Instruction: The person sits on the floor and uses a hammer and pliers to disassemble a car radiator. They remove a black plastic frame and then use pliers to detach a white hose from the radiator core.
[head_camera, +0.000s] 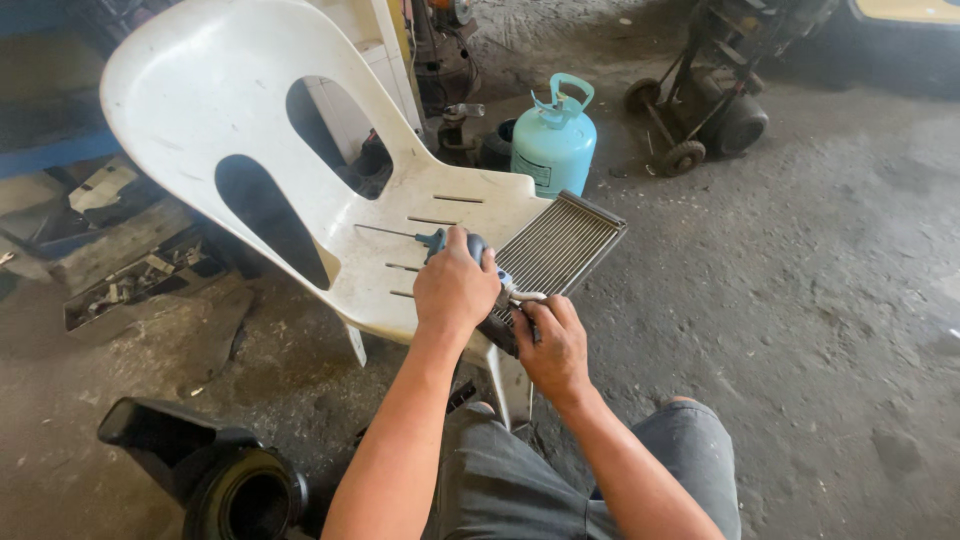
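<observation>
Finned radiator core (550, 250) on white chair (300, 150), long axis toward upper right, hands (455, 285) at near end

Finned core (555, 245) on chair (300, 150) seat, screwdriver (420, 238) left of it — gas cylinder (553, 140) behind

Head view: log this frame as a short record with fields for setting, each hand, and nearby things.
setting: bare concrete floor, workshop-like
support: white plastic chair, seat facing the person
main thing: finned metal heat-exchanger core lying on the seat's front edge
left hand: closed over a blue-handled tool whose thin shaft lies on the seat
right hand: pinching a small metal fitting at the core's near end
nearby: teal gas cylinder; black plastic housing
</observation>
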